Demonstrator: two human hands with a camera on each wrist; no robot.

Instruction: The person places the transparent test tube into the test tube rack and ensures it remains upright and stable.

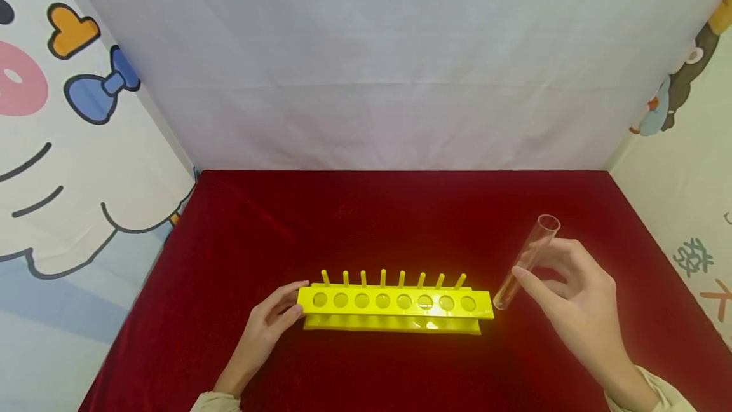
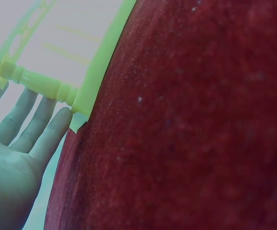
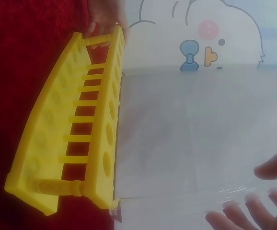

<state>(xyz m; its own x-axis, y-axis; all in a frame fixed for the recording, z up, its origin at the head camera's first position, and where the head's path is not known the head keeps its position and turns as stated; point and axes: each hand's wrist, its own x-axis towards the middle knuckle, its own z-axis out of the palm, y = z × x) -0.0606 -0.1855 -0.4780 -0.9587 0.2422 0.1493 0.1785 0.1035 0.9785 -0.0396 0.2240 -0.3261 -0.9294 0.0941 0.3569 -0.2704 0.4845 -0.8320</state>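
A yellow test tube rack [image 1: 394, 308] with a row of round holes and upright pegs lies on the red cloth [image 1: 366, 221]. My left hand [image 1: 273, 319] rests with straight fingers [image 2: 47, 132] against the rack's left end [image 2: 42, 84]. My right hand [image 1: 566, 297] pinches a clear empty glass test tube [image 1: 527, 260] between thumb and fingers, tilted, its rounded bottom close to the rack's right end. In the right wrist view the rack [image 3: 76, 139] runs lengthwise, the tube's bottom [image 3: 115, 213] shows just beside its near end, and fingertips [image 3: 253, 211] are at the lower right.
White cloth [image 1: 377, 62] hangs behind the table. Cartoon-printed panels stand at the left [image 1: 63, 145] and right [image 1: 686, 164] sides. Bare red cloth lies behind and in front of the rack.
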